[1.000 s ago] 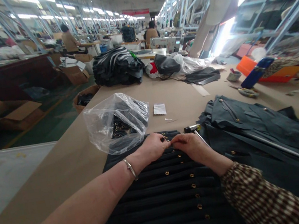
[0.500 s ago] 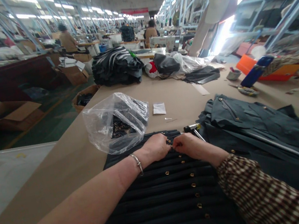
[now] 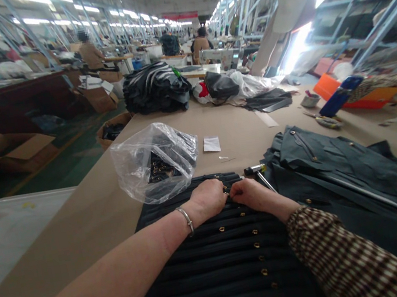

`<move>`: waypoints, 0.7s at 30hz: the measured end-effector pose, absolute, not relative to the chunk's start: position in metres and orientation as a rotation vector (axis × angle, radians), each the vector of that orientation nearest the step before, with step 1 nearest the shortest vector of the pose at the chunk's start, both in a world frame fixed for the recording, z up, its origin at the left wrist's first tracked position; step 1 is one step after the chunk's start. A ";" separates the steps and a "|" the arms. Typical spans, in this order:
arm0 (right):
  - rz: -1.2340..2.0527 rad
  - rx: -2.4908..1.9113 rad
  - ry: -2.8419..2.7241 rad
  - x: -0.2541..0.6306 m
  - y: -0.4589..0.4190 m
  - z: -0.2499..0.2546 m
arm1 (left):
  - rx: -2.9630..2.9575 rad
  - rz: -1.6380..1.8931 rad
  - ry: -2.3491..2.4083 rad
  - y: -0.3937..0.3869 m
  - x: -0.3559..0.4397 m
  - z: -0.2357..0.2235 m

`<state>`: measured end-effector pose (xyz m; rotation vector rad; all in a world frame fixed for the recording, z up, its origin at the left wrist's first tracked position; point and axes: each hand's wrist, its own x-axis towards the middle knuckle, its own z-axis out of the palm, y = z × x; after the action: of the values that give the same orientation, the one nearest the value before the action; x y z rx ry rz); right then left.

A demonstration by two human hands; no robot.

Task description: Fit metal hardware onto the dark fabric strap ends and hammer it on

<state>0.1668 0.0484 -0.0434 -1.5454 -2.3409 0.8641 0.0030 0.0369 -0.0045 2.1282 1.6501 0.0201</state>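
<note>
Dark fabric pieces (image 3: 211, 268) lie overlapped in rows in front of me, with small gold metal fittings (image 3: 264, 272) along them. At the far rows my left hand (image 3: 210, 199), with a silver bangle at its wrist, is closed, its fingertips at one of the gold fittings. Close beside it on the right, my right hand (image 3: 254, 196) is pinched at the same spot. Whatever is between the fingers of either hand is too small or hidden to make out. A small mallet (image 3: 254, 170) lies just beyond my right hand.
A clear plastic bag (image 3: 137, 169) holding dark pieces with gold fittings stands behind the rows. Dark garments with zippers (image 3: 344, 180) lie to the right. A white paper square (image 3: 211, 144), a dark fabric pile (image 3: 156, 87) and a blue phone-like object (image 3: 342, 95) are farther back.
My left hand has shifted slightly right and toward me, now turned with its back upward. My right hand has come slightly nearer me. Both stay close together over the far rows.
</note>
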 end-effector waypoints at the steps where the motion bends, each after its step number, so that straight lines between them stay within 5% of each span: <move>1: 0.858 -1.565 -2.330 0.166 0.049 -0.044 | 2.125 0.019 1.653 0.037 0.004 -0.004; 15: 0.720 -1.478 -2.227 0.161 0.037 -0.020 | 1.843 0.275 1.555 0.034 -0.020 0.005; 21: 1.291 -1.119 -1.739 0.141 0.015 -0.008 | 1.259 0.555 1.199 0.015 -0.017 0.012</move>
<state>0.1411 0.0153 -0.0080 -1.1185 -1.7395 1.2907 -0.0168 0.0150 0.0123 1.2591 1.1994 0.5550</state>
